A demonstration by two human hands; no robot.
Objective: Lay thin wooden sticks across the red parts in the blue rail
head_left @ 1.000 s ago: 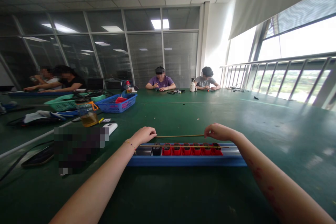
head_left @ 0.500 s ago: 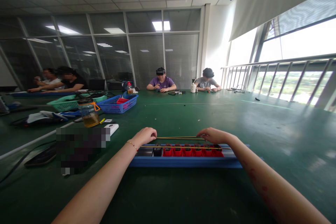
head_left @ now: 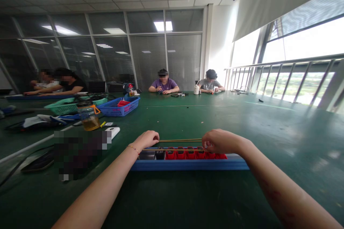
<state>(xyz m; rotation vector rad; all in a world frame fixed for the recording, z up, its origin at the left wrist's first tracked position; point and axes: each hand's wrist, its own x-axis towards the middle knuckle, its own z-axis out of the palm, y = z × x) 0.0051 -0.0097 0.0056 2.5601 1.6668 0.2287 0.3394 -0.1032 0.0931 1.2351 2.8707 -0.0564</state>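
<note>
A thin yellow rubber band [head_left: 180,140] runs taut in two strands between my hands, just behind a long blue tray [head_left: 188,165]. My left hand [head_left: 147,138] pinches its left end, fingers closed. At the other end, my right hand [head_left: 221,140] is closed with its fingertips curled down over the tray; the band's end is hidden there. Another yellow strand [head_left: 182,149] stretches lengthwise across the tray's top. Inside the tray stands a row of several red holders [head_left: 180,155] with dark pieces in them. A black block [head_left: 160,153] sits left of the row.
To the left are a jar of amber liquid [head_left: 90,123], a blue basket [head_left: 120,110], a green basket [head_left: 57,108] and a dark phone [head_left: 39,161]. Across the green table [head_left: 166,120] two people sit with small items; two more are at far left.
My right hand has shifted slightly left and turned, its fingers now lower over the red holders. The left hand keeps its pinch. The view has turned slightly.
</note>
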